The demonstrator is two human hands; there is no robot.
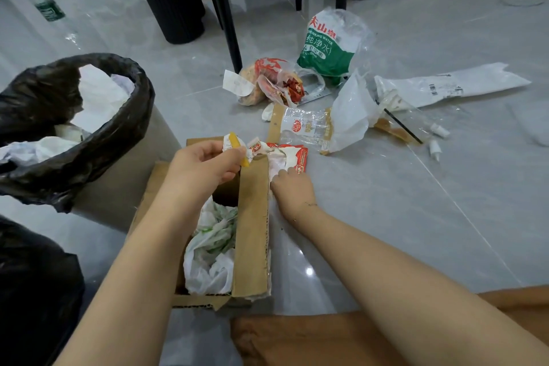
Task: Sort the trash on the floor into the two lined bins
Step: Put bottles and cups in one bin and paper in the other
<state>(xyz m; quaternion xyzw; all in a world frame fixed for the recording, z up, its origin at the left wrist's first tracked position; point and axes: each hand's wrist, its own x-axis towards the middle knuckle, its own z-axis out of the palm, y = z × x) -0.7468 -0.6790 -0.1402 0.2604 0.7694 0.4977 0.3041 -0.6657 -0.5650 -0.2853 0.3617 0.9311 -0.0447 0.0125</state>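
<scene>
Left hand (205,163) is seen with thumb and fingers pinched on a small crumpled wrapper with a yellow strip (236,145), held above the far end of an open cardboard box (252,226). Right hand (292,187) is lowered to the floor just right of the box, its fingers curled onto the near edge of a red-and-white snack packet (292,157); whether the packet is fully gripped cannot be told.

Beyond the right hand, more trash is spread on the grey tile floor (416,217): a clear biscuit-type bag with brown edges (303,128), a red printed bag with a receipt (267,83), a green-and-white water-bottle pack film (329,44), and a white courier mailer (445,86). To the left of the left hand stands a black-lined bin (98,116) already holding white paper; a second black liner (35,282) is visible nearer the left elbow.

The wrapper and packet are judged very light, thin, limp and somewhat slick, likely to crumple and slip from a loose hold. A firm pinch at a sealed seam or a bunched fold is advised. Thin plastic bags (214,246) inside the box are judged equally soft and best gathered in a bunch.
</scene>
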